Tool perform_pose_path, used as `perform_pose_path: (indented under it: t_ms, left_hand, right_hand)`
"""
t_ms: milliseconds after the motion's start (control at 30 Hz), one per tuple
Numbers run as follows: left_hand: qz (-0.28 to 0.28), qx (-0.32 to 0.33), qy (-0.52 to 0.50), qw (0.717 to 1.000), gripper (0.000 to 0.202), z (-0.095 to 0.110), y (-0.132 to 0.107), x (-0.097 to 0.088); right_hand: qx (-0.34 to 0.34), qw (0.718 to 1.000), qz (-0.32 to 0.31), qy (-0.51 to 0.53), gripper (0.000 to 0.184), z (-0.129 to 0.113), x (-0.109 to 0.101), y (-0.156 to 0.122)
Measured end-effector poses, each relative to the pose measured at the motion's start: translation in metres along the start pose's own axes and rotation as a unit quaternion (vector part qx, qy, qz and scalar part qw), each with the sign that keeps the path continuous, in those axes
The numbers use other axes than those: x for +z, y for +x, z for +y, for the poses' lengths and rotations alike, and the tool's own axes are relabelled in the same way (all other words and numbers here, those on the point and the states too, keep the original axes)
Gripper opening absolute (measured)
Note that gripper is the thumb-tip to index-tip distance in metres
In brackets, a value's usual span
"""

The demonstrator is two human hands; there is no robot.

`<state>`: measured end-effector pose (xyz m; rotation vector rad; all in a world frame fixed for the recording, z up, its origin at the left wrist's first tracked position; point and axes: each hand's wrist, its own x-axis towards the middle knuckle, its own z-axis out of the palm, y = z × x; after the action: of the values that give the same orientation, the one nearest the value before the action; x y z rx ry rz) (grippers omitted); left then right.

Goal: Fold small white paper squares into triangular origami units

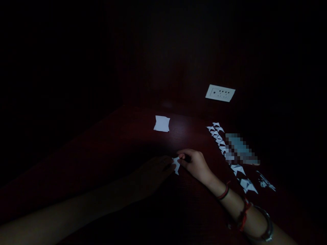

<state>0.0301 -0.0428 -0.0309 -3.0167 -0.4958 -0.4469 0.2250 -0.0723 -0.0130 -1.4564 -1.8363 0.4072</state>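
Observation:
The scene is very dark. A small folded white paper piece (176, 165) lies between my two hands on a dark red table (122, 136). My right hand (194, 164) pinches its right side with curled fingers. My left hand (153, 173), dim in shadow, presses its fingertips on the paper's left side. Bracelets and a bangle sit on my right wrist.
A white square of paper (161, 123) lies farther back. A row of several folded white paper pieces (219, 137) runs along the right, down to more pieces (246, 183). A blurred patch (240, 148) covers something beside them. A white wall socket (220, 93) sits behind.

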Motion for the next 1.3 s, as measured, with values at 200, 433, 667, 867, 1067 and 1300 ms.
perform_pose_path:
  t_ms: [200,433,667,867,1067,1300]
  left_hand:
    - [0.032,0.001,-0.004,0.999,0.044,-0.003,-0.002,0.009]
    - [0.02,0.006,-0.019,1.0,0.043,-0.003,-0.001,0.003]
    - [0.018,0.003,-0.025,1.0,0.045,-0.005,-0.001,0.003]
    - [0.034,0.012,-0.02,0.999,0.044,-0.007,-0.001,0.008]
    - [0.005,0.014,-0.014,1.0,0.04,-0.003,0.002,-0.008]
    - [0.039,0.008,-0.009,0.999,0.043,-0.004,0.0,0.0]
  right_hand:
    - [-0.082,0.995,-0.03,-0.037,0.028,-0.003,-0.008,-0.002]
    - [-0.131,0.988,-0.056,-0.068,0.028,0.0,-0.01,-0.004]
    - [-0.133,0.987,-0.075,-0.045,0.031,0.0,-0.012,-0.006]
    - [-0.109,0.989,-0.095,-0.016,0.036,-0.002,-0.016,-0.008]
    - [-0.057,0.993,-0.08,0.064,0.037,0.01,-0.014,-0.005]
    - [0.053,0.988,-0.047,0.135,0.011,0.024,-0.002,0.001]
